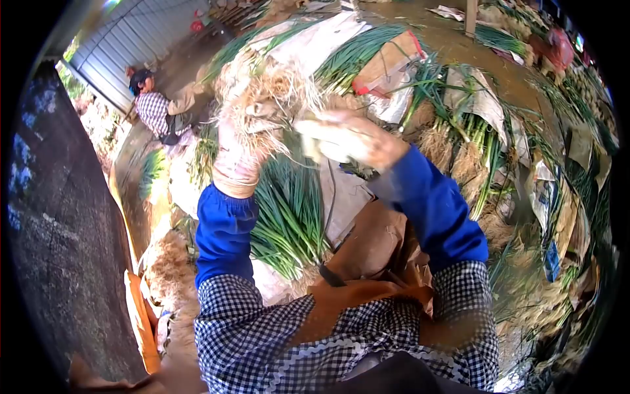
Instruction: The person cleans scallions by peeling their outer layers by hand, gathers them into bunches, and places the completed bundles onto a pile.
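My left hand is raised in front of me, closed around the root end of a bundle of green onions, whose pale, stringy roots spread over the fingers. To its right, my right hand is blurred by motion and close to the roots; whether it holds anything is hard to make out. Below and between my hands, a bunch of long green onions lies with its white ends toward me. Blue sleeves cover both forearms.
Another person in a checked shirt sits at the upper left. More green onions lie at the top and along the right, among sacks and cardboard. A dark surface stands at the left, and a wooden post at the top right.
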The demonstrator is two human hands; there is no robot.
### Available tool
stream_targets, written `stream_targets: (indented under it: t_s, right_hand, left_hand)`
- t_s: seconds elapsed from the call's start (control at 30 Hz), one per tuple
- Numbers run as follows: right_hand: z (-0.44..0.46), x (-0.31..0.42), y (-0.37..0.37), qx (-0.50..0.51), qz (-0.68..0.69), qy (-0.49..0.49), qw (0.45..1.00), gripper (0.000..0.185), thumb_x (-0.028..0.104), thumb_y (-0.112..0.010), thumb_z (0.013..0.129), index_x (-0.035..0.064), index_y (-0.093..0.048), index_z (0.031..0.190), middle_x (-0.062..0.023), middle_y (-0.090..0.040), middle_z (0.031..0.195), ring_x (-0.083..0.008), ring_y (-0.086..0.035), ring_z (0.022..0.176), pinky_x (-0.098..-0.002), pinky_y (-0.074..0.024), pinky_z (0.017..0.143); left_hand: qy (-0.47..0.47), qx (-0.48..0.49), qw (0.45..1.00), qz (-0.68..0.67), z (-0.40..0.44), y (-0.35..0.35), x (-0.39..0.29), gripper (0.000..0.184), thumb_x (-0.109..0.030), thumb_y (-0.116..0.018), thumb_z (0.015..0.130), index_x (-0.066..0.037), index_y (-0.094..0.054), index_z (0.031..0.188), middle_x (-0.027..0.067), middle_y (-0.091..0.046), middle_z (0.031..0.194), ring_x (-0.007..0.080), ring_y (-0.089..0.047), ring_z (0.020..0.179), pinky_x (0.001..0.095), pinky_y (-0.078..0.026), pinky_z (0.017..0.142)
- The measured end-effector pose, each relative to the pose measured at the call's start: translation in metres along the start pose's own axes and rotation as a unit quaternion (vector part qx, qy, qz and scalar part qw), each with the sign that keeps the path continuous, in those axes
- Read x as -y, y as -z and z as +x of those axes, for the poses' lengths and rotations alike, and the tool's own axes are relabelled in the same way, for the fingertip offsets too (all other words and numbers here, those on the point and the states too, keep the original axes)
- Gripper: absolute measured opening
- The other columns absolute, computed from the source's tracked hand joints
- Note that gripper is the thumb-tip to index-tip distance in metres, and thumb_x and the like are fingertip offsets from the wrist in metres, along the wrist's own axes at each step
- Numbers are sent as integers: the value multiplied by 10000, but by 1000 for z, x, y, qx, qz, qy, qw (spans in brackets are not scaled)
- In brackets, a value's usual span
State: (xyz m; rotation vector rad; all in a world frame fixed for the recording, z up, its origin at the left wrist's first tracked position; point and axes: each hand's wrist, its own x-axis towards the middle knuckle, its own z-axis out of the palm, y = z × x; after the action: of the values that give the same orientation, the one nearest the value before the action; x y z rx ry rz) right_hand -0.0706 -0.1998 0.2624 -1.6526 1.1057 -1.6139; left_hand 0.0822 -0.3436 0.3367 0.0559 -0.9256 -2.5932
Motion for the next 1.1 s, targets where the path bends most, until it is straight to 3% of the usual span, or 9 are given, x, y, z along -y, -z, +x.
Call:
stream_targets:
  t_s: [0.13, 0.27, 0.33, 0.4, 0.53, 0.83, 0.97, 1.0, 1.1]
  right_hand:
    - [-97, 21, -4, -80, 183, -151, 968, 267, 221, -429, 919, 90, -499, 697, 0, -467, 576, -134, -484, 544, -281, -412, 529]
    - [-229, -17, 60, -238, -112, -303, 916, 113, 224, -531, 875, 114, -543, 850, -34, -540, 772, -155, -503, 676, -282, -433, 596]
    - [-299, -60, 92, -91, -425, -515, 739, 212, 216, -564, 846, 105, -584, 1026, -95, -599, 963, -229, -560, 855, -324, -485, 745]
    - [-290, -69, 95, 88, -751, -408, 512, 297, 252, -539, 853, 127, -566, 1121, -136, -585, 1119, -283, -564, 1041, -369, -472, 858]
    - [-158, -86, 53, -87, -535, -222, 811, 349, 335, -531, 868, 154, -548, 1166, -110, -550, 1198, -260, -568, 1032, -343, -471, 857]
    - [110, -102, -32, -108, -654, -20, 749, 629, 459, -570, 806, 117, -407, 1308, -133, -465, 1295, -227, -570, 1028, -267, -514, 775]
    - [114, -91, -45, 124, -715, -99, 681, 280, 366, -539, 852, 102, -610, 915, -56, -587, 683, -125, -558, 554, -256, -492, 467]
    - [85, -109, -40, 3, -692, 160, 704, 242, 286, -516, 874, 118, -561, 707, -18, -448, 519, -114, -437, 420, -254, -417, 374]
    - [8, -99, -46, 231, -365, 41, 901, 235, 287, -496, 888, 104, -554, 754, -43, -501, 603, -164, -492, 524, -327, -449, 479]
  left_hand:
    - [85, 29, 985, -147, -3, 95, -17, 302, -247, -366, 925, -17, -533, 1025, 32, -536, 667, 87, -424, 431, 207, -388, 378]
    - [55, -14, 982, -180, -29, 119, -22, 302, -231, -371, 922, -18, -521, 1076, 31, -501, 698, 78, -436, 464, 202, -408, 417]
    - [67, 70, 977, -191, -43, 138, -25, 306, -238, -390, 921, -38, -493, 1129, 54, -513, 755, 124, -504, 578, 245, -476, 549]
    - [55, 64, 980, -182, -43, 153, -37, 304, -230, -396, 916, -35, -492, 1128, 62, -515, 768, 130, -508, 589, 251, -479, 557]
    - [10, 35, 993, -114, -46, 129, -59, 298, -202, -420, 897, -24, -492, 1124, 95, -523, 822, 155, -525, 630, 273, -494, 591]
    - [-41, -33, 998, -26, -67, 85, -37, 299, -137, -474, 853, 2, -491, 1117, 170, -540, 942, 209, -563, 722, 322, -527, 668]
    - [-27, -112, 992, -55, -74, 104, 6, 306, -108, -498, 834, 13, -490, 1114, 204, -548, 996, 233, -579, 763, 344, -541, 702]
    - [-23, -128, 989, -72, -75, 114, 16, 308, -101, -504, 829, 16, -490, 1113, 212, -550, 1009, 239, -583, 773, 350, -545, 710]
    - [27, -97, 987, -124, -78, 177, 43, 335, -73, -501, 814, 43, -462, 1126, 276, -527, 1068, 337, -574, 968, 439, -507, 841]
